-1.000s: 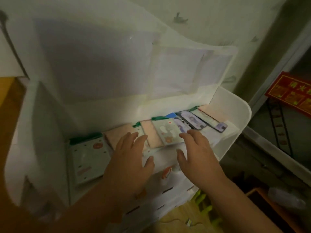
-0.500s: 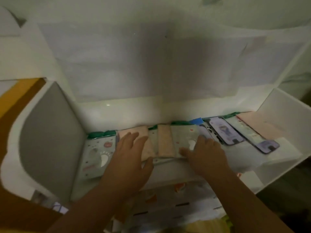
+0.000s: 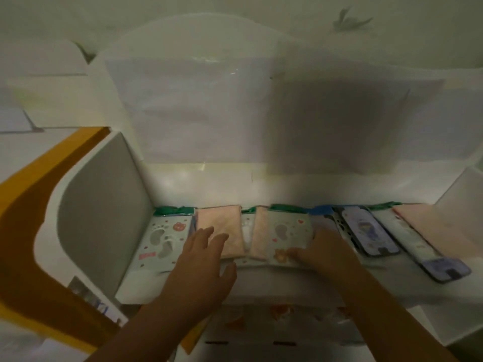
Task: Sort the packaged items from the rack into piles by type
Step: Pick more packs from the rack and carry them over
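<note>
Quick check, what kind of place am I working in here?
Likely a small shop display or stockroom: a white plastic rack holding packaged socks and phone cases laid in a row, plastic sheeting draped behind.

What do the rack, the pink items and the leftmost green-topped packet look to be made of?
Rack: smooth white plastic, probably; it shows soft glare.
Pink items: matte, fuzzy-looking, likely cloth.
Green-topped packet: printed card, perhaps under clear film; too blurred to confirm.

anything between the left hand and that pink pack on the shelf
Nothing visible. The left hand hovers open at the near edge of the pink pack, its fingers over the lower part, with no other pack lying on top of it.
</note>
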The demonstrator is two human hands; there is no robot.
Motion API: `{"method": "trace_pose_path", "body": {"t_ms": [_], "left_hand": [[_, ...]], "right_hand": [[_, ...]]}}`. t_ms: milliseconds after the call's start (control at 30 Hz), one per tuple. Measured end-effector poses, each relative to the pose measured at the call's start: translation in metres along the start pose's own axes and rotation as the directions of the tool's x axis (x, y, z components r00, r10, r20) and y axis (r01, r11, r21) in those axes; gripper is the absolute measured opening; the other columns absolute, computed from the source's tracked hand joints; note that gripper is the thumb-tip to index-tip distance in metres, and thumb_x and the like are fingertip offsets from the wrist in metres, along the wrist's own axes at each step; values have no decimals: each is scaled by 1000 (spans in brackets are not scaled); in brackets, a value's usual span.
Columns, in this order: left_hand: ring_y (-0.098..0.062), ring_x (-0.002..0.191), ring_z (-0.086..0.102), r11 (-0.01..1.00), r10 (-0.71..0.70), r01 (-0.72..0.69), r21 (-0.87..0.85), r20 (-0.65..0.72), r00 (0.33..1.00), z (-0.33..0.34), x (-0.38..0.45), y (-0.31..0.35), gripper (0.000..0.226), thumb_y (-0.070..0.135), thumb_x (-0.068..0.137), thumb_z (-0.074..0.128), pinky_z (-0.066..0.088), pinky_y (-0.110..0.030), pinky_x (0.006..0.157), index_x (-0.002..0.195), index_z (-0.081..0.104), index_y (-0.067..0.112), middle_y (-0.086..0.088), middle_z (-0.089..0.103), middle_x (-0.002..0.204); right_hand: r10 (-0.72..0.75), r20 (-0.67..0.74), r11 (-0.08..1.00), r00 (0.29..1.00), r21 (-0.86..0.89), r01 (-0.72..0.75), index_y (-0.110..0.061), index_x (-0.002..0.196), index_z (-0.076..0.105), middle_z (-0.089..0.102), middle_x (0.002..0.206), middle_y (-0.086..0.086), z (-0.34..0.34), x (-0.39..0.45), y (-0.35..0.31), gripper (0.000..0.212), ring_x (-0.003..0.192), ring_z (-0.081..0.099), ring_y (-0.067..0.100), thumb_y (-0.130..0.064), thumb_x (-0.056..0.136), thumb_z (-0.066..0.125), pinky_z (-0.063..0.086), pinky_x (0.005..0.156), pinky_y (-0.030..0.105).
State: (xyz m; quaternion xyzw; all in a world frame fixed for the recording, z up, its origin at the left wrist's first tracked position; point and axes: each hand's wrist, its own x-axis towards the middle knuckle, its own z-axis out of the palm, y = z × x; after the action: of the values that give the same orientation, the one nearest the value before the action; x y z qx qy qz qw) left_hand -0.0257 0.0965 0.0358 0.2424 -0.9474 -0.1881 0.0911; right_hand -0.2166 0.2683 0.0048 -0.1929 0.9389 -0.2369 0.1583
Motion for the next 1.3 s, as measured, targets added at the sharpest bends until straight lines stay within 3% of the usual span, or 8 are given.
{"method": "trace_pose_path", "body": {"t_ms": [133, 267, 433, 567, 767, 1000, 1167, 1300], "left_hand": [[-17, 144, 15, 1000, -12, 12, 20, 11, 1000, 11, 3, 1, 62, 51, 90, 51, 23, -35, 115, 146, 29, 37, 5, 20, 157], [-18, 144, 15, 1000, -6, 6, 30, 15, 1000, 18, 9, 6, 62, 51, 90, 50, 23, -36, 115, 146, 29, 35, 4, 19, 158], [-19, 143, 18, 1000, 3, -3, 29, -3, 1000, 19, 11, 10, 59, 49, 90, 51, 24, -38, 114, 144, 34, 35, 4, 21, 157], [-18, 143, 17, 1000, 6, -6, 17, 1, 1000, 19, 12, 7, 59, 49, 90, 51, 24, -37, 114, 144, 33, 35, 4, 21, 157], [-25, 141, 25, 994, -55, 59, 88, -51, 997, 30, 20, -6, 56, 48, 90, 46, 26, -40, 114, 142, 39, 29, -3, 34, 152], [-39, 133, 33, 952, -204, 182, 247, 64, 977, 60, 55, -19, 77, 77, 79, 21, 30, -52, 110, 131, 42, 25, -14, 42, 141], [-42, 136, 28, 950, -263, 234, 207, 125, 957, 62, 68, -12, 83, 81, 71, 35, 35, -56, 105, 134, 37, 27, -13, 28, 150], [-39, 134, 28, 943, -308, 276, 186, 173, 935, 59, 79, -11, 92, 80, 64, 49, 35, -55, 105, 138, 35, 28, -12, 23, 149]], "right_hand": [[-42, -165, 997, 985, -70, 31, -18, 126, 55, 65, 118, 2, 15, -1, 5, 87, 101, 64, 20, -80, 65, 61, 51, 79, 28], [-30, -73, 999, 997, -32, 27, -24, 132, 51, 63, 123, -3, 26, 4, 5, 119, 107, 62, 17, -97, 38, 54, 55, 86, 35], [-39, 125, 997, 991, -68, 48, -34, 112, 63, 70, 101, -12, 20, 20, -4, 95, 85, 64, 5, -87, 33, 64, 56, 71, 25], [-115, 172, 992, 978, -26, 121, -32, 110, 66, 70, 101, -14, 16, 17, -12, 86, 88, 64, 5, -75, 36, 75, 52, 70, 22], [-88, 105, 952, 991, 303, 52, -17, 125, 57, 63, 108, -3, 6, 7, -8, 42, 93, 60, 9, -28, 87, 72, 41, 61, 11], [-8, 43, 813, 999, 582, -18, -25, 116, 53, 66, 110, -2, -3, -21, -1, 25, 97, 65, 16, -33, 94, 63, 56, 78, 34], [-73, -20, 763, 997, 643, 69, -28, 113, 54, 68, 105, -4, -13, -34, -3, 21, 95, 67, 14, -32, 94, 63, 56, 77, 31], [-83, -82, 726, 993, 678, 117, -23, 115, 54, 65, 99, -8, -22, -39, -4, 22, 85, 63, 3, -28, 96, 62, 47, 56, 7]]}}
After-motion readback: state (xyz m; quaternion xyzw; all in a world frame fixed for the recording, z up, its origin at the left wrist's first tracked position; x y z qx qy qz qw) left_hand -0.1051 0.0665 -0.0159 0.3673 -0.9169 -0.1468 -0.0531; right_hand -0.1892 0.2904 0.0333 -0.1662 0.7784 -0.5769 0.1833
